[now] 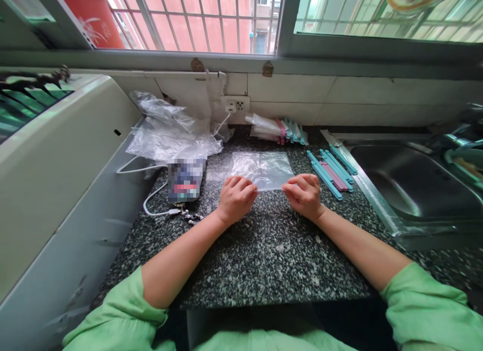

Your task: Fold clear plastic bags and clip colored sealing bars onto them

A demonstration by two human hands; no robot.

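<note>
A clear plastic bag lies flat on the speckled dark stone counter. My left hand is curled, its fingertips pinching the bag's near edge on the left. My right hand is curled the same way and pinches the near edge on the right. Both forearms rest on the counter, coming out of green sleeves.
A phone on a white cable lies left of the bag, beside a heap of crumpled clear bags. Several blue and pink sealing sticks lie to the right, more by the wall. Steel sink at right; white appliance at left.
</note>
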